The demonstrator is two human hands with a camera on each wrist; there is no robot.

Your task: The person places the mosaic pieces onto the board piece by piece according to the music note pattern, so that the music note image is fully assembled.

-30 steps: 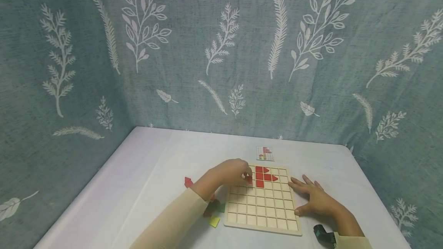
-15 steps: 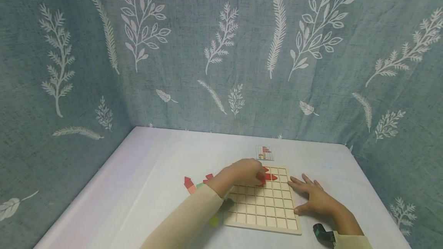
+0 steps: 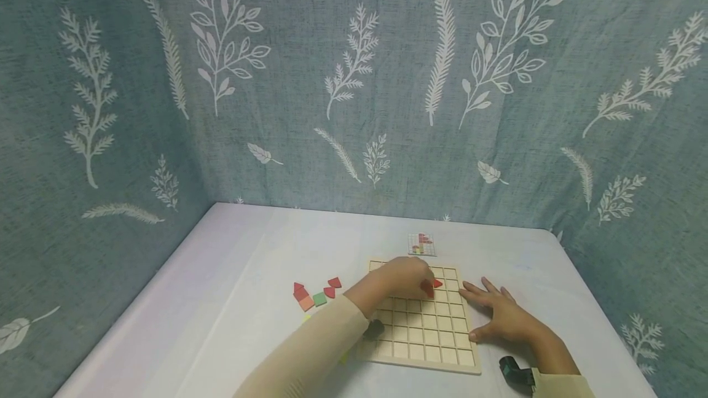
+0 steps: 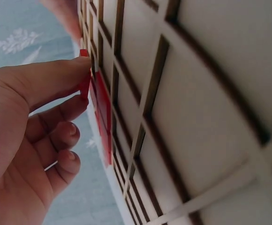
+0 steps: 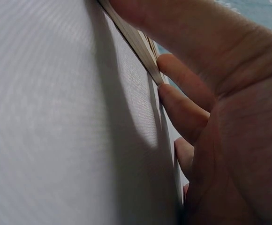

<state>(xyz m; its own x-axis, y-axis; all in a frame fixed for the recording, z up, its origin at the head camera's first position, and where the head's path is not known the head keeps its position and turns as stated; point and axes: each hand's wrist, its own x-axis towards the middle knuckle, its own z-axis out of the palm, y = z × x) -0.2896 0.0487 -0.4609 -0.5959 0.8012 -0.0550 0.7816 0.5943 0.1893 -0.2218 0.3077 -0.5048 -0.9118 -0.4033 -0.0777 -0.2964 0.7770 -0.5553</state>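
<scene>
My left hand (image 3: 405,278) is over the upper part of a wooden grid board (image 3: 430,323). Between thumb and forefinger it pinches a thin red tile (image 4: 84,77), seen nearly edge-on in the left wrist view and held right at the grid. Other red tiles (image 4: 104,112) lie in the cells beside it; in the head view the hand covers most of them, leaving a red tip (image 3: 437,283) showing. My right hand (image 3: 506,321) lies spread at the board's right side, thumb and fingertips at its edge. The right wrist view shows those fingers along the wooden rim (image 5: 138,44).
Left of the board lie loose pieces: red quarter-circle tiles (image 3: 334,282), a green square (image 3: 319,299), an orange square (image 3: 306,303) and red tiles (image 3: 300,291). My left sleeve (image 3: 310,349) partly hides yellow ones. A small pattern card (image 3: 422,244) lies behind the board.
My left hand has moved right across the board with the red tile, from the left columns to over the placed red tiles. Loose pieces on the left have come into view. The right hand stays put.
</scene>
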